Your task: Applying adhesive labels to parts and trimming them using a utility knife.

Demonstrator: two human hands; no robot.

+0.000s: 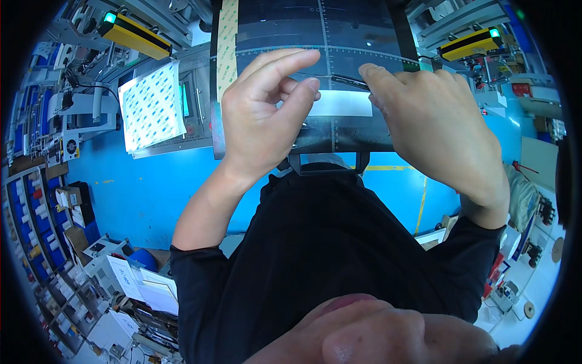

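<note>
My right hand (424,112) is closed round a dark pair of tweezers (351,81), whose tips point left towards my other hand. My left hand (267,100) is raised opposite, its index finger arched away from the thumb. Behind the thumb the other fingers curl in close to its tip; what they hold, if anything, is too small to make out. Both hands are over a dark work plate (276,37) marked with white ruler scales. Below the tweezers, a white strip (342,103) lies across the plate.
A pale printed backing strip (228,48) runs along the plate's left side. Left of it, a white sheet with blue print (151,106) rests on a machine panel. Yellow bars with green lights flank the plate, one left (136,35) and one right (470,43). Shelving (36,224) stands far left.
</note>
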